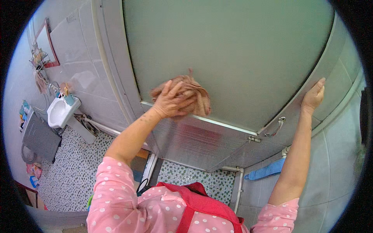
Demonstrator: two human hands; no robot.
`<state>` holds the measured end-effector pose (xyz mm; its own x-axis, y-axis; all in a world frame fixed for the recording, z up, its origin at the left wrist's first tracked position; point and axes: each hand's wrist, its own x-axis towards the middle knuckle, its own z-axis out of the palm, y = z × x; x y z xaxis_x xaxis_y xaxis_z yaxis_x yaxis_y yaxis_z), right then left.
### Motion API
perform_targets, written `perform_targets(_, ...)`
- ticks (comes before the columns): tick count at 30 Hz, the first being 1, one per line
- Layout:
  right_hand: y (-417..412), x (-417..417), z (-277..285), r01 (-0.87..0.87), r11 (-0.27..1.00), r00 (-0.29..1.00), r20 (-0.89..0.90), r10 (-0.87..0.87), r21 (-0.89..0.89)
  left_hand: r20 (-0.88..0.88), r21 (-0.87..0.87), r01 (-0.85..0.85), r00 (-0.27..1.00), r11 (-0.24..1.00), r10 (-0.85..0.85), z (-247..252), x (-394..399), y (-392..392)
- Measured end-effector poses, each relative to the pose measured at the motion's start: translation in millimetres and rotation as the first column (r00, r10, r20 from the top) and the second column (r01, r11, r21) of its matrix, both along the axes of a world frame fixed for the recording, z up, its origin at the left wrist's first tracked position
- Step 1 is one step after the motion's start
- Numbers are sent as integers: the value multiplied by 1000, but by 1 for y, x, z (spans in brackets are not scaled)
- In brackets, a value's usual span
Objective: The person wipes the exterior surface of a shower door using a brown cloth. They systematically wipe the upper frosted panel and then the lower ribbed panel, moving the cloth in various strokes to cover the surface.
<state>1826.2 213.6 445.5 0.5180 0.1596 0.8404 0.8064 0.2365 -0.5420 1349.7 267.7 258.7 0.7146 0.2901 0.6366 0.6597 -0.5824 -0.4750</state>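
My left hand (174,100) presses a bunched brownish-pink cloth (201,97) against the frosted glass pane (227,58) of a door, near the pane's lower left corner. Its fingers are spread over the folds. On the right, my right hand (314,95) grips the edge of the door's metal frame (287,116). A curved metal handle (275,128) and a small latch (254,139) sit on the frame to the left of my right forearm. Under the glass is a ribbed lower door panel (195,139) with a blurred red reflection.
To the left stand a white washbasin (59,112) with a cup on it and a grey washing machine (40,139). A red-framed mirror (48,43) hangs above. A blue object (266,170) and a white pipe (239,189) are by the right wall. The floor (78,163) is pebble-patterned.
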Motion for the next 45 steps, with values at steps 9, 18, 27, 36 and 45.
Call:
perform_targets(9,-2,-17,2,8,999,1000,-13,-8,41,387,24,-214,903,977,188,-14,-71,16)
perform_targets(18,-6,-27,5,-41,989,999,34,36,143,236,12,11,972,1000,-14,40,125,-22)
perform_targets(27,-4,-27,6,-46,992,999,33,42,121,24,305,236,967,923,-255,134,246,-38)
perform_targets(36,-7,-27,6,-78,986,997,22,75,148,312,370,100,923,923,-225,342,244,-40)
perform_targets(45,-6,-29,5,-127,981,991,-17,131,144,306,375,134,916,917,-258,224,269,-35)
